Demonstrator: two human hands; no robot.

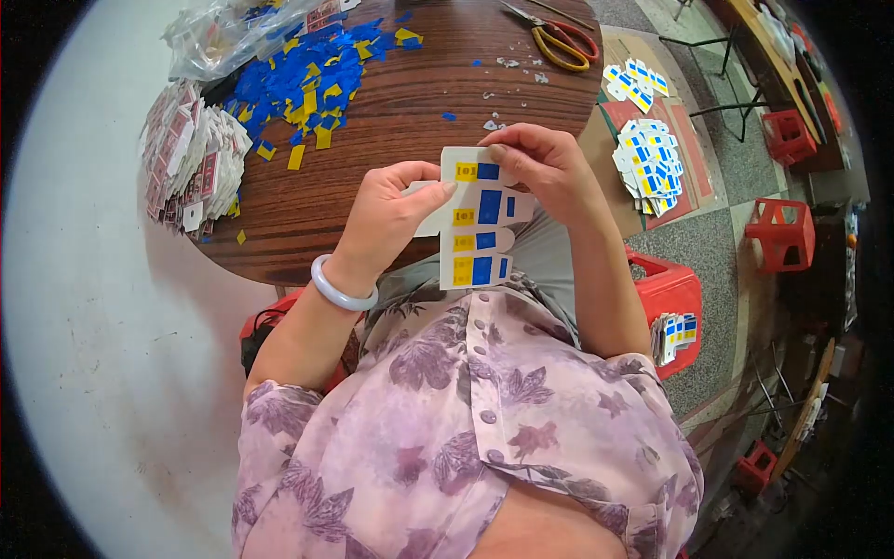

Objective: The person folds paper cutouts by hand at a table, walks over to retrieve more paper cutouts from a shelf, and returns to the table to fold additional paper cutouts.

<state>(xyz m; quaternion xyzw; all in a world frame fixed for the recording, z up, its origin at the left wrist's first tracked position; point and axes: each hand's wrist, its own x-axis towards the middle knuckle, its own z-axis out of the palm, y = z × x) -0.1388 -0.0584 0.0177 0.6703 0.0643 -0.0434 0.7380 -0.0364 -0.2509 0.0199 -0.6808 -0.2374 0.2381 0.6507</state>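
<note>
Between my two hands is a flat die-cut cardboard box blank [463, 252], white with blue and yellow printed panels. My left hand [396, 210], with a pale bangle [345, 291] on its wrist, pinches the blank's upper left edge between thumb and fingers. At the top right corner, my right hand [549, 172] grips it with thumb and bent fingers. The blank is held over the near edge of the round wooden table [391, 121], printed side facing me. Part of its left flap sits behind my left hand.
Blue and yellow scraps [307, 79] lie heaped at the table's back left, beside a stack of red-printed cards [191, 163] and a clear plastic bag [209, 42]. Scissors [559, 42] rest at the back right. More blanks [650, 163] are piled right, others on a red stool [666, 279].
</note>
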